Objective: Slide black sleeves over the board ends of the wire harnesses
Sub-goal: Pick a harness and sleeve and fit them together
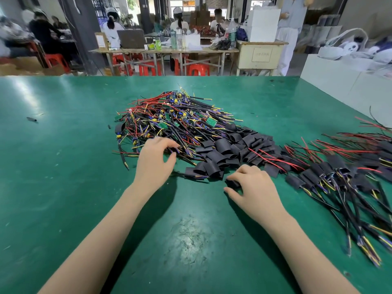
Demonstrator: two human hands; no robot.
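While one black sleeve (233,183) sits pinched between the thumb and curled fingers of the right hand (254,187), low on the green bench (63,166), the loose sleeves (229,151) lie heaped just beyond it. Left of that heap and touching it rises a tangled mound of bare harnesses (174,122), red, yellow and black wires with small green boards showing. Reaching into the mound's near edge is the left hand (156,162), fingers spread and bent among the wires; whether it has hold of one I cannot tell. Right of the heap, sleeved harnesses (339,181) fan out across the bench. Beyond the bench's far edge, people sit at tables (165,50) with red stools (198,68).
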